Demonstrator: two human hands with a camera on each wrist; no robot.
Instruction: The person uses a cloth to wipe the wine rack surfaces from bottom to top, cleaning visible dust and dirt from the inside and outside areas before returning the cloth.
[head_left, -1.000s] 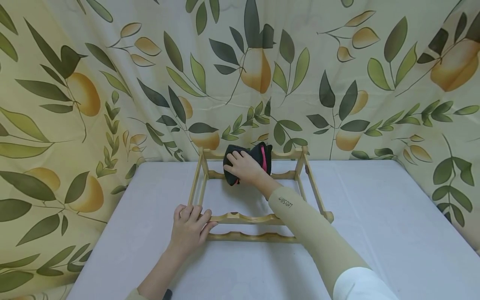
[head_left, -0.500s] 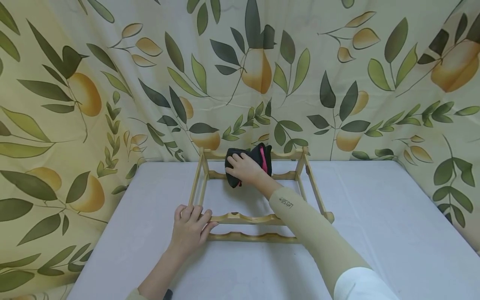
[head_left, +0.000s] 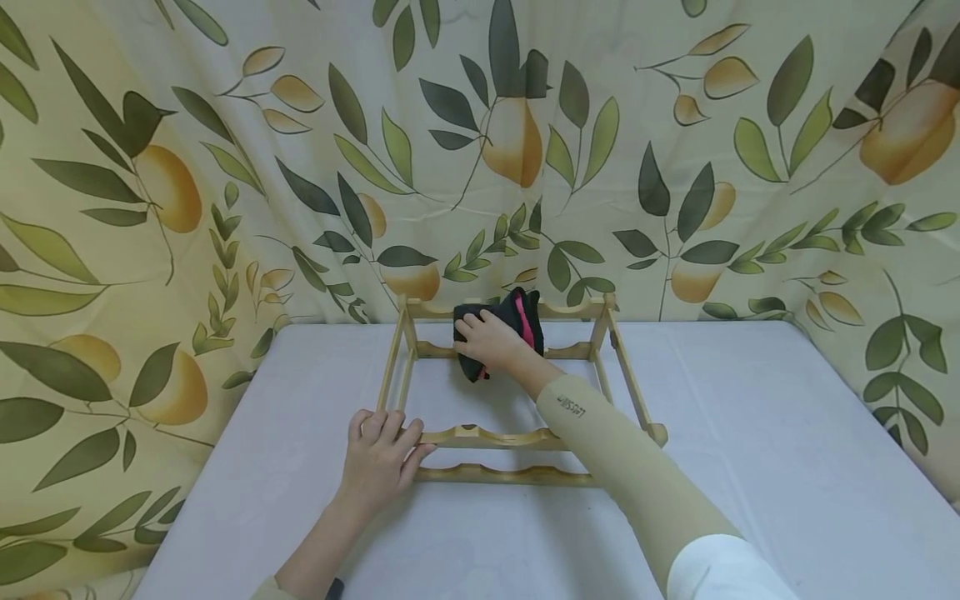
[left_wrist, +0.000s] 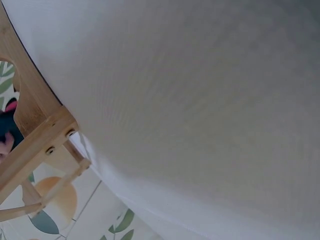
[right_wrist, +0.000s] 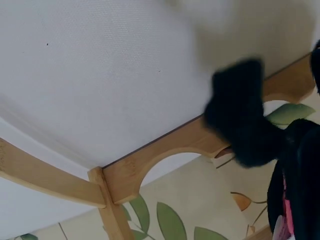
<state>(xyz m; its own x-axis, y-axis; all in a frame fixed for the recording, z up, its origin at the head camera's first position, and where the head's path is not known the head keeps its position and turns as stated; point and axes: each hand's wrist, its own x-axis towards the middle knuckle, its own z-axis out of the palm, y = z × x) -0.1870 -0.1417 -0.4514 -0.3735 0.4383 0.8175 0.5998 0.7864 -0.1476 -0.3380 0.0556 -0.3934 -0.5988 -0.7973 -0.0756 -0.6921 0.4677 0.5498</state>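
A light wooden rack [head_left: 480, 437] with scalloped rails stands on the white-covered table. My left hand [head_left: 375, 454] grips its near left corner, fingers over the top rail and thumb along the front. At the far rail, my right hand [head_left: 491, 340] holds a bunched black cloth [head_left: 513, 308] with a pink edge, pressed about the rail's middle. In the right wrist view the dark cloth [right_wrist: 240, 110] hangs blurred before a scalloped rail [right_wrist: 165, 147]. The left wrist view shows the rack's corner [left_wrist: 55, 125]; the left hand itself is out of that frame.
The white tabletop [head_left: 750, 433] spreads around the rack. Close behind the rack hangs a curtain [head_left: 600, 167] printed with leaves and fruit. A small dark object [head_left: 335, 589] pokes out beside the left forearm at the bottom edge.
The cloth has shifted slightly right and toward me along the far rail, and its lower end hangs lower. The left hand and the rack have stayed still.
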